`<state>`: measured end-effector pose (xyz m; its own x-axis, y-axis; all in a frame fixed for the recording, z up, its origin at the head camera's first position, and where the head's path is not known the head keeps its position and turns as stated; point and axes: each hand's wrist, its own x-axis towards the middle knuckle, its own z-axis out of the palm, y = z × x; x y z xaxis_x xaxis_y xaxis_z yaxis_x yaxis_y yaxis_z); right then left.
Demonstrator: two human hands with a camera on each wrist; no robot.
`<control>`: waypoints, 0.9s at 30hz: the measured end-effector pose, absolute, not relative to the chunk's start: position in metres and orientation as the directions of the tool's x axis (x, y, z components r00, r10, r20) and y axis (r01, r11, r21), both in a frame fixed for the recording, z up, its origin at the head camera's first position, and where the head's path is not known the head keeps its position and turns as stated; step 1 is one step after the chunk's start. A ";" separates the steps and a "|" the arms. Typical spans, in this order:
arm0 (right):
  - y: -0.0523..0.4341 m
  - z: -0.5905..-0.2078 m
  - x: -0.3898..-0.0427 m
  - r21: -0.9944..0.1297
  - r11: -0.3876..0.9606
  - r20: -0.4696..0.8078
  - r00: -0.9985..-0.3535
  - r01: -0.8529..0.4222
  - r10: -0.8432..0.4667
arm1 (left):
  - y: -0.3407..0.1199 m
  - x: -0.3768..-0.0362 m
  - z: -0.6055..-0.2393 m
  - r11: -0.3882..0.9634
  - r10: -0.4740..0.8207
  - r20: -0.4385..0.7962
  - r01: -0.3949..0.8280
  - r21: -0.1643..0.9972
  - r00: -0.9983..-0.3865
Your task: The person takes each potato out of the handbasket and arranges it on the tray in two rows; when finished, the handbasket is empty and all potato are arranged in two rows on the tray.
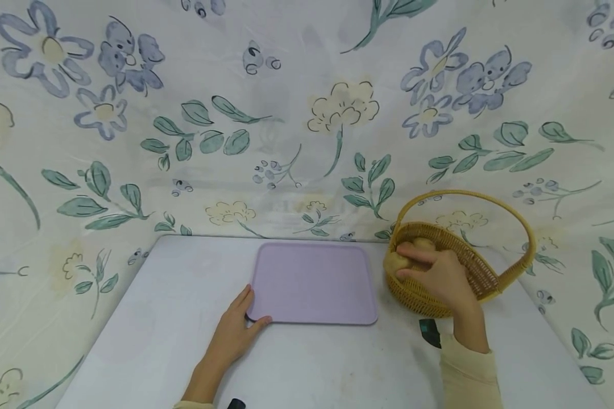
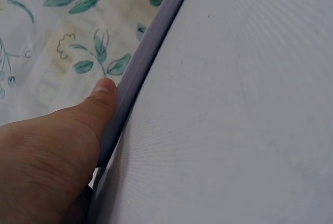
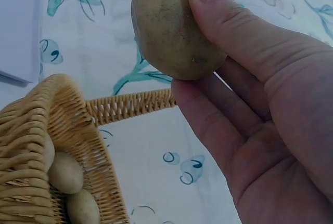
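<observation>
My right hand (image 1: 442, 275) pinches a potato (image 3: 169, 31) between thumb and fingertips, above the left side of a wicker basket (image 1: 424, 304). In the right wrist view, more potatoes (image 3: 66, 173) lie inside the basket, partly hidden by its woven wall. My left hand (image 1: 235, 326) rests at the near left corner of a flat lilac tray (image 1: 314, 284). Its thumb (image 2: 99, 102) lies straight against the tray's rim in the left wrist view, while the other fingers are hidden there. In the head view they run along the tray's left side.
The basket's tall arched handle (image 1: 465, 193) rises over its opening. Tray and basket stand side by side on a white table (image 1: 332, 363), near its far edge. Behind the table hangs a flower-patterned cloth (image 1: 286, 142), which also covers both sides.
</observation>
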<state>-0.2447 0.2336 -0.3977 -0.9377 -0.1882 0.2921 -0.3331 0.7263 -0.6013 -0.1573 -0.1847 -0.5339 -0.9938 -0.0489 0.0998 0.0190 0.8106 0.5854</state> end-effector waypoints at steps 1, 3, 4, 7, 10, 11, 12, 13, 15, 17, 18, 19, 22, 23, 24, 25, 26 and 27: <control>0.233 -0.399 -0.244 -0.593 0.731 0.303 -0.935 -0.337 -0.185 | -0.185 -0.157 -0.533 0.810 -0.049 0.096 0.016 0.586 -0.994; 0.233 -0.401 -0.242 -0.590 0.732 0.308 -0.933 -0.341 -0.186 | -0.184 -0.157 -0.532 0.810 -0.049 0.091 0.014 0.587 -0.995; 0.233 -0.402 -0.242 -0.595 0.728 0.304 -0.934 -0.340 -0.187 | -0.184 -0.156 -0.532 0.810 -0.050 0.090 0.013 0.587 -0.995; 0.232 -0.404 -0.241 -0.609 0.721 0.276 -0.941 -0.330 -0.197 | -0.184 -0.156 -0.530 0.810 -0.048 0.097 0.018 0.586 -0.994; 0.230 -0.404 -0.241 -0.609 0.714 0.277 -0.936 -0.346 -0.217 | -0.184 -0.156 -0.529 0.808 -0.052 0.105 0.020 0.589 -0.993; 0.229 -0.404 -0.242 -0.609 0.709 0.284 -0.932 -0.355 -0.224 | -0.184 -0.156 -0.529 0.807 -0.053 0.105 0.019 0.591 -0.993; 0.228 -0.405 -0.242 -0.611 0.704 0.289 -0.930 -0.363 -0.228 | -0.184 -0.156 -0.530 0.807 -0.054 0.104 0.018 0.590 -0.993; 0.227 -0.405 -0.242 -0.617 0.696 0.295 -0.928 -0.368 -0.229 | -0.184 -0.156 -0.530 0.808 -0.055 0.101 0.015 0.589 -0.993; 0.224 -0.405 -0.243 -0.645 0.665 0.300 -0.925 -0.376 -0.233 | -0.184 -0.156 -0.531 0.807 -0.057 0.095 0.010 0.590 -0.994; 0.221 -0.407 -0.244 -0.668 0.639 0.301 -0.924 -0.381 -0.237 | -0.183 -0.156 -0.532 0.805 -0.060 0.091 0.005 0.593 -0.994; 0.219 -0.407 -0.244 -0.682 0.624 0.299 -0.924 -0.381 -0.237 | -0.183 -0.156 -0.532 0.805 -0.062 0.092 0.004 0.593 -0.994; 0.217 -0.408 -0.244 -0.693 0.612 0.296 -0.924 -0.381 -0.240 | -0.183 -0.156 -0.532 0.803 -0.064 0.093 0.004 0.596 -0.994; 0.210 -0.411 -0.245 -0.727 0.575 0.280 -0.926 -0.376 -0.252 | -0.183 -0.155 -0.533 0.801 -0.067 0.102 0.007 0.598 -0.993; 0.207 -0.412 -0.245 -0.735 0.564 0.277 -0.926 -0.376 -0.257 | -0.183 -0.155 -0.533 0.800 -0.066 0.105 0.010 0.600 -0.992; 0.203 -0.413 -0.245 -0.745 0.553 0.273 -0.926 -0.374 -0.259 | -0.183 -0.155 -0.533 0.800 -0.065 0.106 0.012 0.600 -0.992; 0.200 -0.413 -0.245 -0.746 0.550 0.272 -0.925 -0.376 -0.264 | -0.183 -0.155 -0.533 0.799 -0.063 0.106 0.013 0.601 -0.992; 0.196 -0.414 -0.246 -0.751 0.540 0.275 -0.923 -0.381 -0.269 | -0.183 -0.155 -0.533 0.800 -0.062 0.108 0.016 0.599 -0.992; 0.192 -0.414 -0.247 -0.753 0.532 0.282 -0.920 -0.388 -0.272 | -0.183 -0.154 -0.533 0.799 -0.063 0.105 0.013 0.601 -0.992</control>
<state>-0.2465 0.1919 -0.4138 -0.9201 -0.2724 0.2815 -0.3878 0.5315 -0.7530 -0.1544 -0.1832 -0.5330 -0.9925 -0.0628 0.1053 0.0132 0.7992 0.6010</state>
